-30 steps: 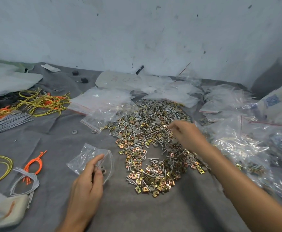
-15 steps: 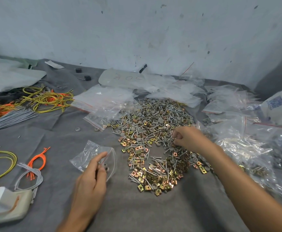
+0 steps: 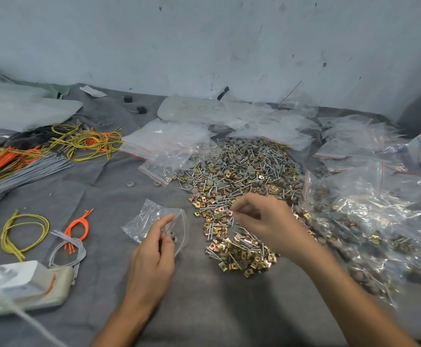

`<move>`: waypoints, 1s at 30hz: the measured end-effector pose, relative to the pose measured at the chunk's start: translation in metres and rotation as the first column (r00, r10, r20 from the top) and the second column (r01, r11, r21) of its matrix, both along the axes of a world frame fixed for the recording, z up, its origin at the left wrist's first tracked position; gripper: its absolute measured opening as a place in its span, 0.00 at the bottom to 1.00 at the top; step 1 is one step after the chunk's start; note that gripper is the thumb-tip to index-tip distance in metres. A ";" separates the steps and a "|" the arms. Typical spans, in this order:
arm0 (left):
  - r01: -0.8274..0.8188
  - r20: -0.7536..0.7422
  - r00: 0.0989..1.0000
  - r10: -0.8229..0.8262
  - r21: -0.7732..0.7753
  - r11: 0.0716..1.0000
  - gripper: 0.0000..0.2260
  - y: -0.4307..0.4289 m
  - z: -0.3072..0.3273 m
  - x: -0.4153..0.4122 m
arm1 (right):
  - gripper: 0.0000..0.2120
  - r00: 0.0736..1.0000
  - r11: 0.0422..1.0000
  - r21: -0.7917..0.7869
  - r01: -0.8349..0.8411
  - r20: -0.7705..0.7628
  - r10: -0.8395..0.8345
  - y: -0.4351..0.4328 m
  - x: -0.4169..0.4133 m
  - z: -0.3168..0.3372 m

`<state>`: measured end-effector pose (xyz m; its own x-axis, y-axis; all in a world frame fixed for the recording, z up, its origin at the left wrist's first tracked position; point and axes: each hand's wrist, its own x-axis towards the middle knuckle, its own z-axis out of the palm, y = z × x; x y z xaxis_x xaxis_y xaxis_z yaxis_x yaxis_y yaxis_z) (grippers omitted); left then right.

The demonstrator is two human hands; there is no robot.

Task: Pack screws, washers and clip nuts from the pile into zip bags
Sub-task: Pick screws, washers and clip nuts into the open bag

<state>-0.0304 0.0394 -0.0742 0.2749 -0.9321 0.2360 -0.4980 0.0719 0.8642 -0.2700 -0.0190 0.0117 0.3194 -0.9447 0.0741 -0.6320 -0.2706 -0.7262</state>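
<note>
- While my left hand (image 3: pixel 154 249) pinches the mouth of a small zip bag (image 3: pixel 149 219) lying on the grey cloth (image 3: pixel 204 309), I see only a few washers and thin pieces inside, so I judge this bag barely started.
- My right hand (image 3: pixel 262 221) hovers over the near edge of the pile (image 3: pixel 242 181). Its fingers are curled, and thumb and forefinger pinch what looks like one screw (image 3: pixel 232 216). Blur keeps me from being sure.
- Filled bags (image 3: pixel 354 221) lie heaped on my right, so a fair share looks done.
- The pile is large, and empty bags (image 3: pixel 169 141) wait behind it, so much is left.
</note>
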 end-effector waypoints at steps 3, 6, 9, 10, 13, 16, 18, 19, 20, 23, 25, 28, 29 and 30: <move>0.002 0.006 1.000 -0.002 -0.006 1.000 0.16 0.001 0.001 0.001 | 0.05 0.990 0.994 -0.025 -0.107 0.087 0.108 0.022 0.039 -0.013; -0.003 0.016 1.000 0.003 -0.006 1.000 0.17 0.000 0.000 0.001 | 0.05 0.987 0.980 -0.141 -0.141 0.058 0.151 0.025 0.070 -0.029; 0.004 0.016 1.000 -0.004 0.000 1.000 0.18 -0.001 -0.002 0.001 | 0.04 0.996 0.979 -0.184 -0.092 -0.011 0.092 0.023 0.089 -0.043; 0.005 0.015 1.000 -0.005 0.000 1.000 0.18 -0.001 -0.003 0.002 | 0.04 0.997 0.978 -0.193 -0.079 -0.031 0.074 0.023 0.094 -0.047; 0.010 0.017 1.000 -0.010 -0.014 1.000 0.16 -0.002 -0.005 0.003 | 0.07 0.994 0.964 -0.256 -0.066 -0.096 0.043 0.027 0.104 -0.054; 0.014 0.023 1.000 -0.014 -0.018 1.000 0.18 -0.003 -0.007 0.004 | 0.07 0.976 0.929 -0.363 -0.079 -0.220 -0.003 0.030 0.111 -0.054; 0.012 0.019 1.000 -0.012 -0.017 1.000 0.19 -0.003 -0.008 0.005 | 0.08 0.969 0.918 -0.385 -0.092 -0.246 -0.006 0.031 0.112 -0.051; 0.008 0.016 1.000 -0.008 -0.018 1.000 0.19 -0.003 -0.008 0.005 | 0.08 0.973 0.925 -0.369 -0.097 -0.229 0.010 0.030 0.110 -0.048; 0.003 0.014 1.000 -0.003 -0.023 1.000 0.19 -0.003 -0.007 0.005 | 0.08 0.980 0.934 -0.343 -0.096 -0.198 0.028 0.028 0.107 -0.045; -0.003 -0.001 1.000 0.002 -0.037 0.999 0.18 -0.001 -0.005 0.003 | 0.06 0.994 0.960 -0.278 -0.022 -0.112 -0.010 0.014 0.081 -0.033; 0.000 -0.002 1.000 -0.001 -0.042 0.999 0.18 0.000 -0.003 0.002 | 0.04 0.987 0.964 -0.259 0.059 -0.132 -0.095 -0.002 0.051 -0.025; 0.003 0.010 1.000 -0.002 -0.036 0.999 0.18 0.000 -0.002 0.002 | 0.04 0.941 0.959 -0.228 0.167 -0.254 -0.225 -0.028 -0.002 -0.016; 0.004 0.010 1.000 -0.004 -0.032 0.999 0.18 0.000 -0.002 0.002 | 0.04 0.916 0.955 -0.222 0.195 -0.308 -0.258 -0.036 -0.020 -0.015; 0.007 0.004 1.000 -0.007 -0.026 1.000 0.18 0.000 -0.002 0.002 | 0.05 0.888 0.952 -0.217 0.218 -0.361 -0.285 -0.042 -0.036 -0.014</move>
<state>-0.0288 0.0399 -0.0758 0.2678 -0.9273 0.2616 -0.5006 0.0980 0.8601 -0.3065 -0.0614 -0.0028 0.1079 -0.9818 0.1566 -0.9144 -0.1598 -0.3720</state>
